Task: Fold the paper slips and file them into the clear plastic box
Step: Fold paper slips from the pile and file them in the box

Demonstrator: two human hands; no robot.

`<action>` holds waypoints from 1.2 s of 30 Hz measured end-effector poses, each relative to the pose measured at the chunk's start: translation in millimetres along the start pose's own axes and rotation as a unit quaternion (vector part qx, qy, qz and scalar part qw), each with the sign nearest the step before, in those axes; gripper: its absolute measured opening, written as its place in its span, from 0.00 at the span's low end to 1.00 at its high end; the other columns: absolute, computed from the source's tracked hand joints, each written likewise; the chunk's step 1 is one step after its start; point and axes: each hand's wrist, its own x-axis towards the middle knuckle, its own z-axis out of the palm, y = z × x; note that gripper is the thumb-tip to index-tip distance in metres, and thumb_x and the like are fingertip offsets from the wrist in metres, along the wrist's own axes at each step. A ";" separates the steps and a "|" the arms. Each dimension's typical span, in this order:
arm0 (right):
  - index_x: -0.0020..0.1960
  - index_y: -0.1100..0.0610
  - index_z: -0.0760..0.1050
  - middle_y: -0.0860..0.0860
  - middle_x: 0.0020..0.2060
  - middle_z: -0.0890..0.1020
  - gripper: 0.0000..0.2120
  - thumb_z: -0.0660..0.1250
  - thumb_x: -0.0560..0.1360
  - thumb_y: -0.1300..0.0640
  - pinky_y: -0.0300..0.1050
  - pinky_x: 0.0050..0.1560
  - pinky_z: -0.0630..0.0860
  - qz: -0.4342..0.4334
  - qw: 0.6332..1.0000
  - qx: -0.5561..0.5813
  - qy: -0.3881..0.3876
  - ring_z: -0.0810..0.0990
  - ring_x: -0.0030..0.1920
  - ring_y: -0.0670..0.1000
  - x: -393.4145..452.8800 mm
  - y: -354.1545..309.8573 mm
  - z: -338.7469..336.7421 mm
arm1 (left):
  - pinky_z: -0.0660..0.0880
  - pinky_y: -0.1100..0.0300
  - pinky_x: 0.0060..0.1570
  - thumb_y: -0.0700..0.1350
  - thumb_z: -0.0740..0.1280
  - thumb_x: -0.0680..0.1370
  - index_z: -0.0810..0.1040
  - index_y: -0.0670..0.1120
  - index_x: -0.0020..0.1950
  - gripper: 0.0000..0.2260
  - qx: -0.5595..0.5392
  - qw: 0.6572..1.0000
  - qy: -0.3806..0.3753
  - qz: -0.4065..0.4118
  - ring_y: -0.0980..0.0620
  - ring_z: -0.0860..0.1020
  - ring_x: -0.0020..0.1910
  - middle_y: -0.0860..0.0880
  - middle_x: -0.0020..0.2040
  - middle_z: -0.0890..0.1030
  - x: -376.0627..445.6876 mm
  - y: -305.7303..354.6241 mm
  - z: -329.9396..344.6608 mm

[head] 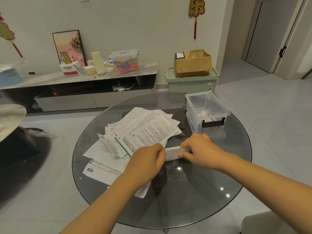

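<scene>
Your left hand [148, 159] and right hand [197, 149] each pinch one end of the folded slip [172, 153], held between them. Box [209, 114] beyond the right hand. Risk: uneven pinch skews the crease.

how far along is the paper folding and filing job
Early on. A few folded slips already sit in the clear box. In hand: the left hand and right hand hold one folded slip between them. Left: the big pile of papers on the glass table.
</scene>
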 end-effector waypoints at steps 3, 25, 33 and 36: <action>0.49 0.53 0.77 0.48 0.39 0.75 0.08 0.63 0.76 0.49 0.40 0.53 0.62 0.031 0.999 0.028 0.011 0.70 0.45 0.49 0.5 -0.6 -0.4 | 0.71 0.60 0.41 0.53 0.62 0.78 0.72 0.54 0.49 0.04 -0.030 0.999 -0.015 -0.032 0.56 0.75 0.41 0.54 0.42 0.78 0.2 1.0 2.9; 0.72 0.45 0.62 0.48 0.64 0.66 0.20 0.55 0.80 0.50 0.47 0.62 0.59 0.014 0.997 -0.067 0.021 0.62 0.63 0.53 7.5 -3.0 21.0 | 0.67 0.60 0.61 0.44 0.67 0.76 0.67 0.52 0.70 0.22 -0.009 0.994 -0.006 -0.106 0.52 0.69 0.59 0.50 0.62 0.65 9.4 -1.2 15.8; 0.63 0.52 0.73 0.49 0.58 0.72 0.16 0.61 0.77 0.51 0.45 0.58 0.65 -0.061 0.986 -0.144 -0.065 0.65 0.58 0.52 -7.2 -2.5 1.4 | 0.66 0.59 0.56 0.44 0.60 0.79 0.79 0.49 0.54 0.09 0.058 0.998 -0.001 0.007 0.50 0.73 0.53 0.52 0.52 0.77 3.1 1.5 16.2; 0.62 0.50 0.76 0.46 0.56 0.74 0.17 0.66 0.75 0.48 0.44 0.57 0.68 -0.086 0.985 -0.119 -0.090 0.67 0.58 0.50 -15.9 -0.2 -7.0 | 0.69 0.57 0.55 0.48 0.61 0.78 0.80 0.50 0.56 0.11 0.037 0.998 -0.031 0.051 0.52 0.74 0.54 0.53 0.53 0.78 -1.3 1.7 11.8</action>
